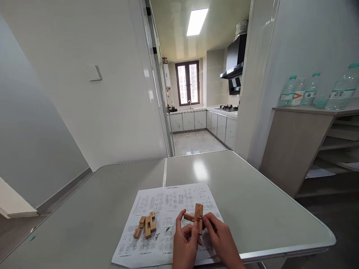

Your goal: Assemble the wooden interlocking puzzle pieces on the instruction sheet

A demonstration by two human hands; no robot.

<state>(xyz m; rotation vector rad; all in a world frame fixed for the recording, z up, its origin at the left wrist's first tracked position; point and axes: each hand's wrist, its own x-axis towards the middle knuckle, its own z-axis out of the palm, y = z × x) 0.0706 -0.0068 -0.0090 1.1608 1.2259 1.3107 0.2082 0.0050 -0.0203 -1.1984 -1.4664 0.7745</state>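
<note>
Both my hands hold joined wooden puzzle pieces [198,213] above a printed sheet. One piece stands upright and another crosses it, pointing left. My left hand [185,239] is closed around the lower and left parts, its index finger raised beside the crossing piece. From the right, my right hand [220,236] pinches the side of the upright piece with thumb and fingertips. Several loose notched wooden blocks [148,227] lie in a small group on the left part of the printed sheet [131,209], which shows small diagrams. My fingers hide part of the joint.
The sheet lies on a pale glossy table [252,209] with rounded corners. To the right, a wooden shelf cabinet [300,138] carries several plastic bottles [340,91]. Behind the table, a doorway opens onto a kitchen with white cabinets [188,121]. A white wall [120,112] stands at left.
</note>
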